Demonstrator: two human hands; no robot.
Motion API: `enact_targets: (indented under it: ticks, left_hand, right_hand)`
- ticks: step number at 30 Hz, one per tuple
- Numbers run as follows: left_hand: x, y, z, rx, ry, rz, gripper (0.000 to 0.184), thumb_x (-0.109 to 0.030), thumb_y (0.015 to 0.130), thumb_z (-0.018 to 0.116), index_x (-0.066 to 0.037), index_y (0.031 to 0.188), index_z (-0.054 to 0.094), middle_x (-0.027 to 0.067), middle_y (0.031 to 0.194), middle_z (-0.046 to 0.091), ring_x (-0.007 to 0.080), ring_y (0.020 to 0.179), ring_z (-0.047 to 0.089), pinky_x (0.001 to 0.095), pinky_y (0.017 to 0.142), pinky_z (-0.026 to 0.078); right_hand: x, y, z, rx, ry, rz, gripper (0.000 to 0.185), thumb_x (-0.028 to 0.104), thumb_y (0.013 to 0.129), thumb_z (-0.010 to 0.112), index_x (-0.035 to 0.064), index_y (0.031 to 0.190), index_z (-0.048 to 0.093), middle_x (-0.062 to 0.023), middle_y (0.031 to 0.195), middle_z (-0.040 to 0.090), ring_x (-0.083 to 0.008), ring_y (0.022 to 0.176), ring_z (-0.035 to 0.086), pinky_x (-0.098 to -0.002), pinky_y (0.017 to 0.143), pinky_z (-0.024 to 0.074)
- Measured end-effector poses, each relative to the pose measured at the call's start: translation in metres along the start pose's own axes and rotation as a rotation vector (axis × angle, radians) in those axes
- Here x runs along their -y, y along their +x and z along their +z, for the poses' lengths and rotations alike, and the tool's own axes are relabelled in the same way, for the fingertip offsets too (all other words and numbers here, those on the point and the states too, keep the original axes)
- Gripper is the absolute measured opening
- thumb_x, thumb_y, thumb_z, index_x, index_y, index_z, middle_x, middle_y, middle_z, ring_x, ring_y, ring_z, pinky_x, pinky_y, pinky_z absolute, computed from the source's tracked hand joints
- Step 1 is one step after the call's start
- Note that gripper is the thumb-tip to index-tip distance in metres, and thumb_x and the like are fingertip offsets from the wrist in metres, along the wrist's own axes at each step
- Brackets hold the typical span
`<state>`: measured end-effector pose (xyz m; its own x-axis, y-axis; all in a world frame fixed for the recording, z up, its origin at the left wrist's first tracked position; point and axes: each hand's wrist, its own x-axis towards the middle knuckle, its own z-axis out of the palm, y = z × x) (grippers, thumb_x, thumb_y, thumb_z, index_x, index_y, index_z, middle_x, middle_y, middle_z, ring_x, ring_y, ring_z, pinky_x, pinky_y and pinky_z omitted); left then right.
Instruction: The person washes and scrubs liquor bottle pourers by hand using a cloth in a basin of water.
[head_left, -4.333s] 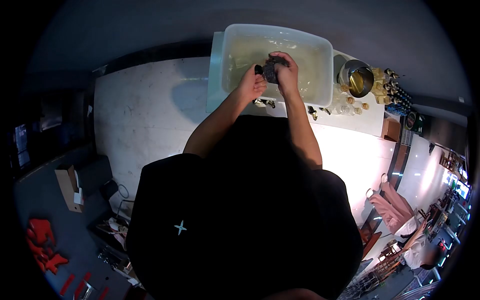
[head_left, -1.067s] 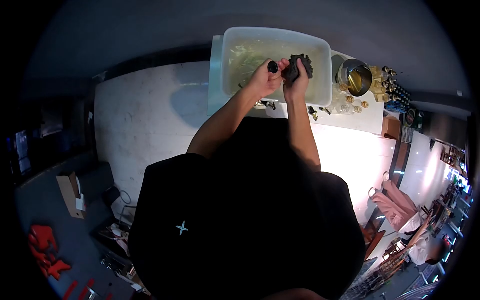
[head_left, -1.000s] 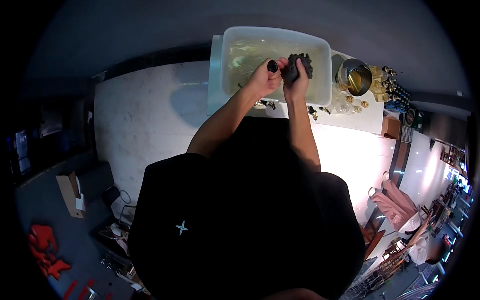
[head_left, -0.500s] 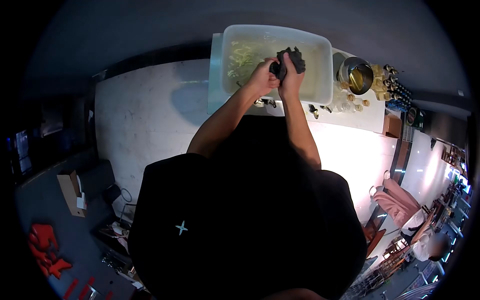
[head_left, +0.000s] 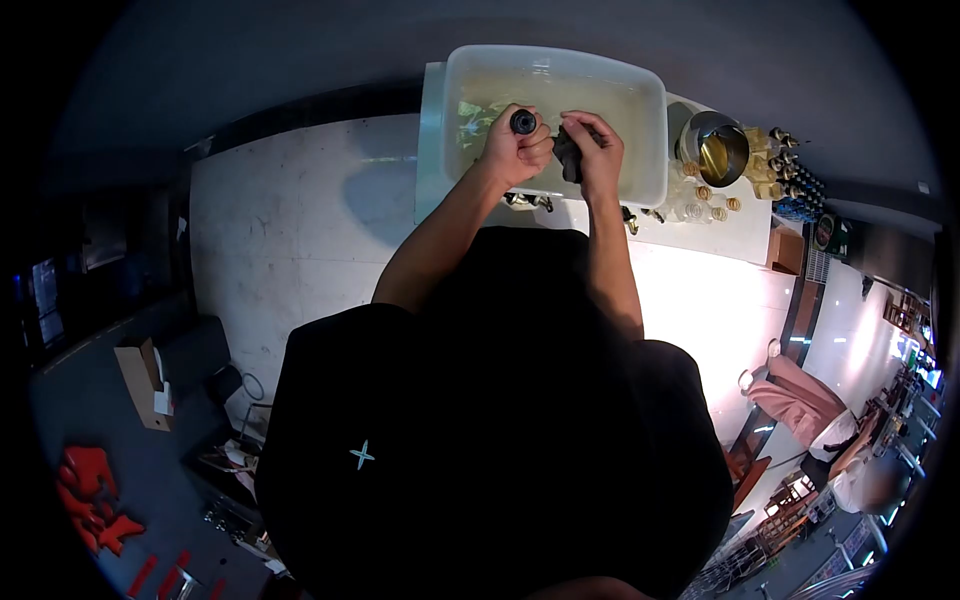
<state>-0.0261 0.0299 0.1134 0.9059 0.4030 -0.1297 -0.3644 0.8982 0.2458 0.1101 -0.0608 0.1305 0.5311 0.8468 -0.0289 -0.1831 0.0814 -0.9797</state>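
Because any drips would presumably fall inside, the left hand point(head_left: 516, 150) grips a black-ended piece point(head_left: 523, 121) and the right hand point(head_left: 602, 158) pinches a dark cloth point(head_left: 567, 158) over the tub point(head_left: 656, 130), toward its near edge

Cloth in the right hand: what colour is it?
Dark grey; the cloth shows in the head view.

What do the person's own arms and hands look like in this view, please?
The left hand and right hand are ungloved, and both forearms are bare, with no watch or bracelet visible. The black top has short sleeves and a pale four-pointed star mark.
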Motion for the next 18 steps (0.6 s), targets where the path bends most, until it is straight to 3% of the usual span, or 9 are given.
enact_targets:
  ticks: [2,5,11,18]
  left_hand:
    - [0.001,-0.001,0.001,-0.038,0.025,0.019,0.041,-0.032,0.095,0.044,-0.017,0.057,0.035,-0.0035,0.051,0.024,0.0118,0.042,0.024,0.0280,0.042,0.022]
    - [-0.001,0.001,-0.002,-0.120,0.005,-0.029,0.039,-0.032,0.096,0.043,-0.017,0.060,0.040,-0.0047,0.051,0.027,0.0098,0.039,0.026,0.0261,0.039,0.021]
    - [0.002,0.004,-0.001,-0.206,0.189,0.007,0.038,-0.032,0.098,0.043,-0.018,0.062,0.043,-0.0062,0.050,0.029,0.0075,0.037,0.026,0.0247,0.037,0.019]
    - [0.004,0.003,-0.001,-0.224,0.188,0.021,0.038,-0.029,0.098,0.043,-0.018,0.062,0.041,-0.0060,0.049,0.030,0.0076,0.037,0.024,0.0245,0.037,0.020]
  right_hand:
    - [0.022,-0.006,0.010,0.065,-0.129,-0.012,0.014,0.007,0.082,0.077,0.0012,0.094,0.076,-0.0049,0.097,0.071,-0.0136,0.087,0.064,-0.0256,0.080,0.0489]
    - [0.029,-0.007,0.017,0.094,-0.320,-0.193,0.016,0.011,0.081,0.079,0.0016,0.093,0.076,-0.0064,0.091,0.069,-0.0142,0.085,0.064,-0.0272,0.078,0.0500]
    - [0.026,-0.007,0.019,0.078,-0.377,-0.227,0.018,0.011,0.080,0.079,0.0028,0.095,0.077,-0.0086,0.088,0.069,-0.0172,0.080,0.066,-0.0282,0.075,0.0508]
    - [0.030,-0.011,0.025,-0.041,-0.491,-0.340,0.013,0.011,0.082,0.076,0.0009,0.089,0.075,-0.0087,0.085,0.069,-0.0190,0.077,0.066,-0.0280,0.073,0.0506]
